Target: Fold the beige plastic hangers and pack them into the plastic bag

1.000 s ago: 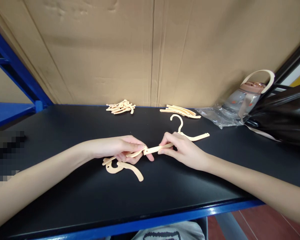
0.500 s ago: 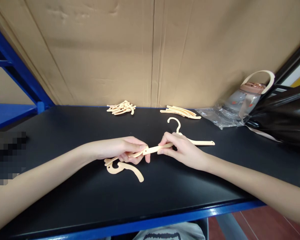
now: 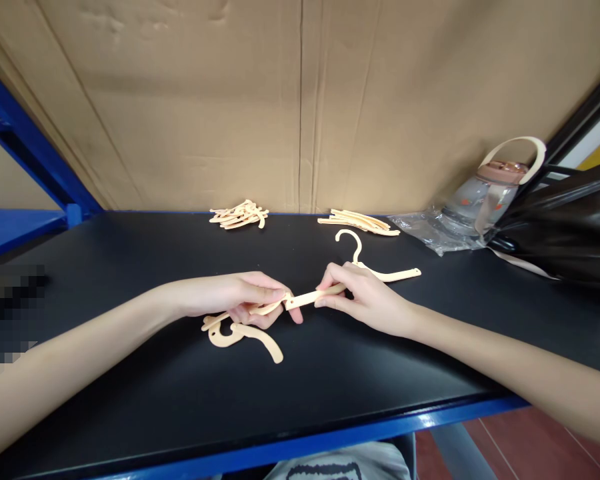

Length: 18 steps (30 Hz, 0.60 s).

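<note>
My right hand [image 3: 363, 297] is closed in a pinch on a cream hanger arm [image 3: 303, 299], whose holed end points left. Behind that hand show a cream hanger hook [image 3: 353, 243] and another hanger arm [image 3: 397, 275] sloping right; their joint is partly hidden. My left hand [image 3: 257, 300] pinches a thin cream hanger piece [image 3: 267, 309], its tip at the holed end. Whether the two parts are linked, I cannot tell. Below my left hand, a second hook [image 3: 223, 339] and a curved arm [image 3: 263, 341] lie on the black table [image 3: 300, 380].
At the back lie a pile of cream hooks [image 3: 240, 215] and a stack of hanger arms [image 3: 360, 221]. To the right are a clear plastic bag [image 3: 425, 230], a handled water bottle [image 3: 490, 193] and a black bag [image 3: 570, 233]. Cardboard [image 3: 205, 100] stands behind.
The hanger arm behind my right hand has swung its far end slightly upward. Both hands keep their pinches with little movement; the whole view has shifted a bit.
</note>
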Motion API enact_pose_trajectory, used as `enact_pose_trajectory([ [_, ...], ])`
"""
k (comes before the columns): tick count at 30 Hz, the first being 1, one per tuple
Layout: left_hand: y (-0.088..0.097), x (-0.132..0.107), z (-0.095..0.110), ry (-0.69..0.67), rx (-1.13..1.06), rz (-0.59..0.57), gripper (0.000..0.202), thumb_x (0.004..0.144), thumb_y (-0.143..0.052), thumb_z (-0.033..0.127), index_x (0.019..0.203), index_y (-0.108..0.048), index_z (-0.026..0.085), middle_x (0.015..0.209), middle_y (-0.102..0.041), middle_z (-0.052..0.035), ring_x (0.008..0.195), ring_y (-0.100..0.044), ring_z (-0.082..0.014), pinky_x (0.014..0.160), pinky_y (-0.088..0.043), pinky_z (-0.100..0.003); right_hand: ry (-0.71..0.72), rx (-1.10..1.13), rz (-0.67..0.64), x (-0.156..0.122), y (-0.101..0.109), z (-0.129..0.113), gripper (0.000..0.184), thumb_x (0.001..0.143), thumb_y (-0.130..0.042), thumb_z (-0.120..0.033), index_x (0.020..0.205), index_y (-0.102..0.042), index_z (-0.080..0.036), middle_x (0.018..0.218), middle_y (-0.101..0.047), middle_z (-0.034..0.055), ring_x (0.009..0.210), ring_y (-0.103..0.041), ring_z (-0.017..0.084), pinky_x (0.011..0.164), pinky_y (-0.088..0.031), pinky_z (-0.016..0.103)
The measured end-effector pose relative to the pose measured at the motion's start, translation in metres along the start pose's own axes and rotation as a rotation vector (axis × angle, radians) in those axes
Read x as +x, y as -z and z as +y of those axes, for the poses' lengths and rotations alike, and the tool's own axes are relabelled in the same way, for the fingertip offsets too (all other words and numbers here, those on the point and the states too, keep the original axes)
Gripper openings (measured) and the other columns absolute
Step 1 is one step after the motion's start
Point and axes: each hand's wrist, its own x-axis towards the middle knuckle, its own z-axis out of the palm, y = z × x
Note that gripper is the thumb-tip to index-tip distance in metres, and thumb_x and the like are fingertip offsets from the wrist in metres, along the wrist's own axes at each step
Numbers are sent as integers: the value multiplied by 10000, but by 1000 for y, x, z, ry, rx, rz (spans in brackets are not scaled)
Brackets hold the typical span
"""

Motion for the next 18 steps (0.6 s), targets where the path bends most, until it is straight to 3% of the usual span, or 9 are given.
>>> enact_pose_trajectory([
  [4, -1, 1, 2, 11, -4, -27, 385, 945, -426, 449, 970, -629, 122, 582, -314, 48, 461, -155, -70, 391, -95, -232, 38, 15, -1, 0, 0, -2, 146, 908, -593, -271, 824, -493, -206, 782, -692, -52, 729, -615, 119, 743, -391, 269],
  [11, -1, -1, 5, 16, -19, -45, 373, 958, -401, 426, 1053, -601, 126, 573, -301, 54, 455, -148, -79, 396, -89, -244, 9, 17, 3, -1, 1, 2, 143, 908, -589, -290, 826, -504, -208, 777, -692, -33, 724, -623, 142, 749, -401, 294],
  [18, 0, -1, 4, 24, -23, -55, 371, 954, -418, 432, 1006, -618, 124, 571, -326, 48, 456, -154, -79, 396, -90, -253, 17, 47, 5, -1, 1, 1, 144, 914, -579, -302, 828, -508, -211, 798, -716, -29, 710, -624, 140, 769, -411, 307],
])
